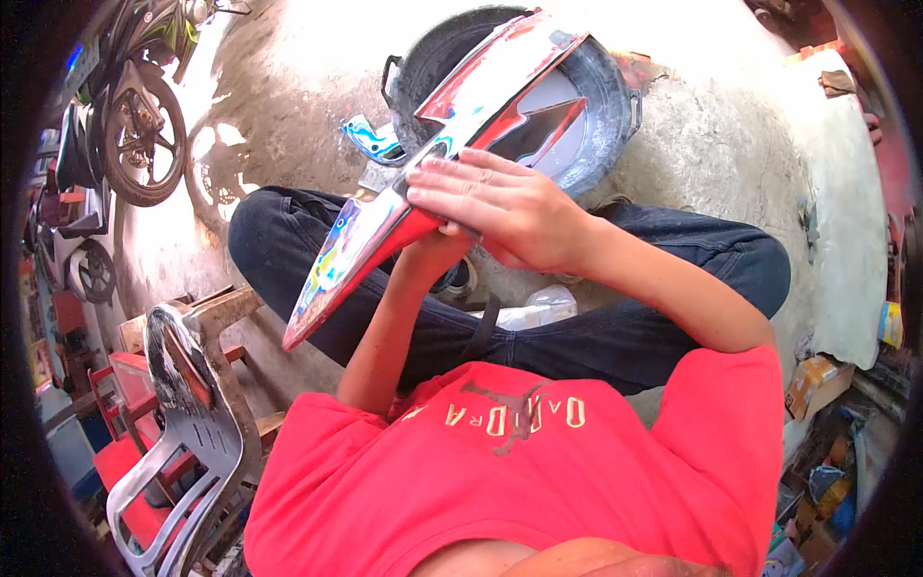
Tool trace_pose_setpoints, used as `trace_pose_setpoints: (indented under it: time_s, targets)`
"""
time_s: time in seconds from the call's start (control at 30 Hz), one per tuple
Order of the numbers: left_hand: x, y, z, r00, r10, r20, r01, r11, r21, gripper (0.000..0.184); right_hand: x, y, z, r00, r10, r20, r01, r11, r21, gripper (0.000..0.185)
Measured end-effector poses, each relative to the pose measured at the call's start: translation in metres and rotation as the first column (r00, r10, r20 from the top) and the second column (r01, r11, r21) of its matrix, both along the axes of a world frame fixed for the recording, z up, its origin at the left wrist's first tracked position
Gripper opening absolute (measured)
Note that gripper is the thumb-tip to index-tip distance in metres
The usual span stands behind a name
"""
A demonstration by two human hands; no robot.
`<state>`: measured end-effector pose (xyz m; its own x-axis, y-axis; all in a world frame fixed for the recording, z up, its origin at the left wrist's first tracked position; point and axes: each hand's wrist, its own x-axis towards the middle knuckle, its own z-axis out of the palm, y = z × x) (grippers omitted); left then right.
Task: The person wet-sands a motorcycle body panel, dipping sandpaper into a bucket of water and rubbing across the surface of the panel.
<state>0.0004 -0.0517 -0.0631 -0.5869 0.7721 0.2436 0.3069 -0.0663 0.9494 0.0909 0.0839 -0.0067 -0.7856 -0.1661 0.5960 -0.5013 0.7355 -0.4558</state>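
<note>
A long, pointed motorcycle fairing panel (332, 264) in red, white and blue, with worn, patchy paint, slants across the view above my lap. My left hand (437, 256) grips it from below near its middle; most of the fingers are hidden behind the panel. Across the panel's upper face lies my right hand (510, 207), its fingers stretched out flat and side by side. A small dark edge shows under the right palm, and I cannot make out what it is. The panel's far end reaches over a black tub (615, 125) with pale liquid inside.
Another dark, red-edged panel piece (548, 130) rests in the tub. A blue-and-white painted part (373, 140) lies left of the tub. Motorcycle wheels (144, 135) stand at upper left, a worn plastic chair (197, 413) at lower left, and a cardboard box (817, 385) at right.
</note>
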Motion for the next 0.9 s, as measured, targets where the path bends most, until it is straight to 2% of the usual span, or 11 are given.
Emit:
trace_pose_setpoints:
  time_s: [0.07, 0.17, 0.27, 0.33, 0.37, 0.47, 0.57, 0.67, 0.8, 0.87, 0.9]
  targets:
    - [0.001, -0.002, -0.005, 0.999, -0.04, -0.036, 0.043, 0.997, 0.071, 0.04, -0.01, 0.029, -0.02, 0.992, -0.104, -0.076, 0.111, 0.99, 0.085, 0.05]
    - [0.004, 0.0, 0.023, 0.999, 0.038, -0.025, -0.043, 0.973, -0.229, 0.029, -0.024, 0.114, -0.062, 0.866, -0.494, 0.081, 0.491, 0.87, 0.056, 0.038]
    - [0.004, 0.005, 0.024, 0.999, 0.048, -0.024, -0.051, 0.992, -0.114, 0.022, -0.024, 0.115, -0.059, 0.734, -0.658, 0.169, 0.664, 0.747, 0.024, 0.037]
    - [0.005, 0.007, 0.023, 0.998, 0.055, -0.037, -0.056, 0.998, -0.032, 0.018, -0.024, 0.076, -0.054, 0.885, -0.464, -0.041, 0.466, 0.882, 0.076, 0.035]
    - [0.008, 0.01, 0.026, 0.989, 0.055, 0.137, -0.057, 0.998, 0.012, 0.019, -0.02, 0.05, -0.041, 0.931, -0.349, -0.105, 0.358, 0.929, 0.094, 0.036]
    - [0.009, 0.012, 0.018, 0.99, 0.06, 0.127, -0.082, 0.981, 0.175, 0.018, -0.009, 0.038, -0.018, 0.985, -0.17, -0.04, 0.172, 0.984, 0.037, 0.04]
    - [0.005, 0.006, 0.024, 0.998, 0.052, -0.042, -0.053, 0.998, -0.021, 0.018, -0.026, 0.107, -0.062, 0.895, -0.445, -0.036, 0.445, 0.881, 0.162, 0.036]
    - [0.003, 0.004, 0.015, 0.97, 0.082, -0.231, -0.094, 0.995, -0.041, 0.018, -0.024, 0.106, -0.053, 0.724, -0.634, 0.271, 0.668, 0.742, -0.05, 0.035]
    - [0.008, 0.013, 0.024, 0.978, 0.066, 0.2, -0.092, 0.988, 0.123, 0.02, -0.007, 0.037, -0.02, 0.986, -0.168, -0.018, 0.167, 0.986, -0.023, 0.041]
    - [0.006, 0.008, 0.027, 0.989, 0.058, 0.138, -0.062, 0.998, 0.023, 0.02, -0.009, 0.054, -0.023, 0.992, -0.115, -0.04, 0.115, 0.993, -0.021, 0.041]
    - [0.005, 0.004, 0.029, 0.993, 0.045, 0.106, -0.042, 0.999, -0.031, 0.02, -0.014, 0.07, -0.035, 0.97, -0.244, -0.004, 0.244, 0.969, -0.025, 0.041]
